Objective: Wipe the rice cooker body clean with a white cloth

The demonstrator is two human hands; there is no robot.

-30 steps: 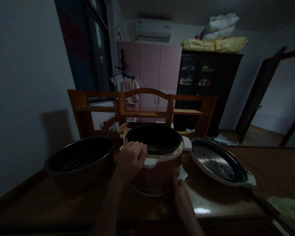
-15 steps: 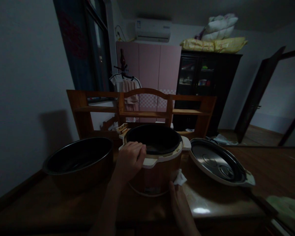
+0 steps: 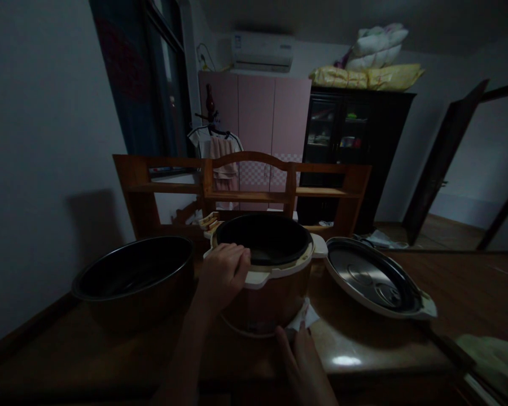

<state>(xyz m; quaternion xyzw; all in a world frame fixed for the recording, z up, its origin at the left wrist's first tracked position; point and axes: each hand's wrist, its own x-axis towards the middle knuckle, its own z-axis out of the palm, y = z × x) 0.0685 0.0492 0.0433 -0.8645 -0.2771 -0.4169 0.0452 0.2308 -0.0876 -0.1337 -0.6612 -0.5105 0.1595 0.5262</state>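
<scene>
A brown electric cooker (image 3: 266, 304) with a white rim stands upright in the middle of the table, its top uncovered and its inside dark. My left hand (image 3: 225, 269) is closed over the near left part of that rim, fingers curled toward the inside. Low at the cooker's front right side, my right hand (image 3: 303, 358) pinches a white tissue (image 3: 307, 317) against the body near the base. To the left sits a wide dark inner pot (image 3: 139, 318). The cooker lid (image 3: 359, 276) lies to the right with its metal underside up.
The wooden table (image 3: 355, 352) has a raised shelf frame (image 3: 249, 196) along its back. A pale green cloth (image 3: 491, 361) is at the lower right, beyond the table edge. A wall (image 3: 34, 214) closes off the left side.
My right hand and the tissue have moved down and left along the cooker's lower front. My left hand stays on the rim.
</scene>
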